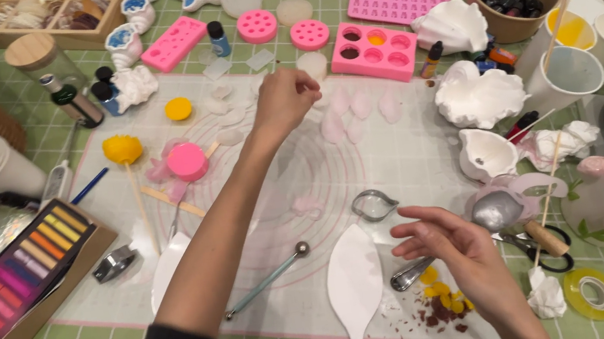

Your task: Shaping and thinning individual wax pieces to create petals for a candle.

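— Over the pale craft mat (400, 169), what are the hands doing?

— Left hand (282, 99) reaches far forward, fingertips pinched together above pink petal pieces (354, 112); whether it grips anything, I cannot tell. Right hand (445, 239) hovers low, fingers loosely spread, holding nothing, beside a white leaf shape (355, 279).

— Any packaging?

— A flat cardboard box of coloured pastel sticks (16, 270) at the left edge.
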